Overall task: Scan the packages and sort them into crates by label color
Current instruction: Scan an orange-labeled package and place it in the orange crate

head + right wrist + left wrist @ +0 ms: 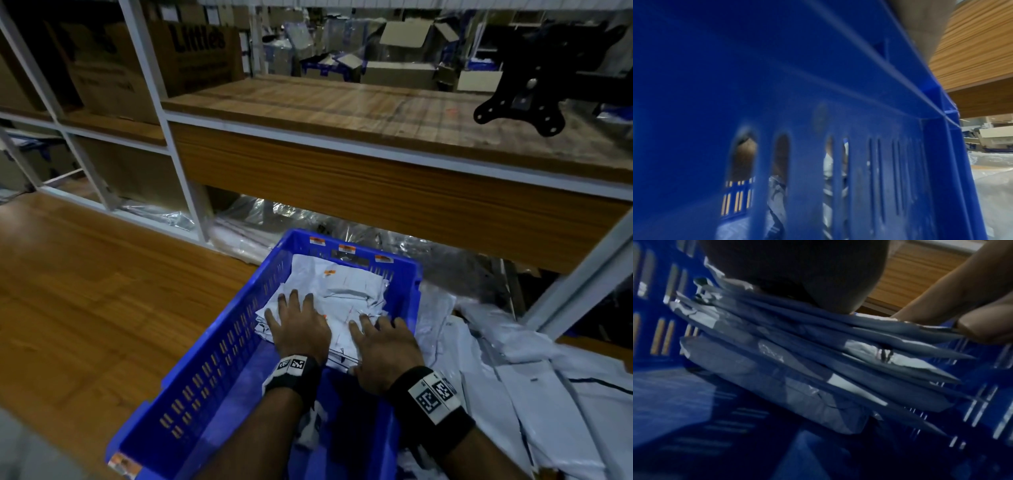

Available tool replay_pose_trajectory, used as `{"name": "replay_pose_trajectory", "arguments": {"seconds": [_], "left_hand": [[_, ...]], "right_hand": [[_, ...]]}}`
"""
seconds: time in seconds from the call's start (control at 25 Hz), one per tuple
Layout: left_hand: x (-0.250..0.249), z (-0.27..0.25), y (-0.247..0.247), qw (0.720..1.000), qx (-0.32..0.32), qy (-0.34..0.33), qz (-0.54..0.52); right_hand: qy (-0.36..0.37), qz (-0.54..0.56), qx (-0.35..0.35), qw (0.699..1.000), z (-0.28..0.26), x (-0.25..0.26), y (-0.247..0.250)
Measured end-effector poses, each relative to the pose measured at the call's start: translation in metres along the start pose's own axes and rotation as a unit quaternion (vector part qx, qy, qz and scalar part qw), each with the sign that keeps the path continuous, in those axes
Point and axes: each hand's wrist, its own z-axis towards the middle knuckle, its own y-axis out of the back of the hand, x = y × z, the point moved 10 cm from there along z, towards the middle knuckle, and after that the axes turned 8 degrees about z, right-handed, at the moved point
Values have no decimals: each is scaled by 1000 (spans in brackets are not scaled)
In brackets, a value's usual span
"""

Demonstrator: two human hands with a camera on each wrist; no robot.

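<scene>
Inside the blue slotted crate point(219, 346), at its far end, a stack of white poly mailer packages point(342, 294) lies several deep, and the left-wrist view shows the layered edges of that stack point(797, 363) fanned one over another. Small orange marks show on at least two of the stacked packages, and orange stickers point(346, 248) sit along the crate's far rim, so this appears to be the orange-label crate, partly filled; its near half is mostly bare floor. The left hand point(298, 325) lies flat on top of the stack with fingers spread and straight, pressing down and gripping nothing. The right hand point(383, 346) rests on the stack's right side, near the crate's right wall, fingers extended over the top package; whether its thumb hooks under an edge cannot be told. Judged from this, the step in hand is settling or squaring the sorted stack. Outstanding work is considerable: a loose heap of white packages point(534, 383) lies on the floor just right of the crate, apparently unsorted. No scanner and no second crate are visible, so progress for other colours cannot be assessed.
</scene>
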Motion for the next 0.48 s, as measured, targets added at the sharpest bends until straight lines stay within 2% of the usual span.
{"name": "replay_pose_trajectory", "arguments": {"seconds": [0.32, 0.48], "left_hand": [[-19, 5, -31, 991, 83, -63, 78], [-19, 11, -28, 988, 93, -74, 100]], "right_hand": [[0, -6, -20, 1000, -5, 1, 4], [-6, 2, -26, 1000, -6, 0, 6]]}}
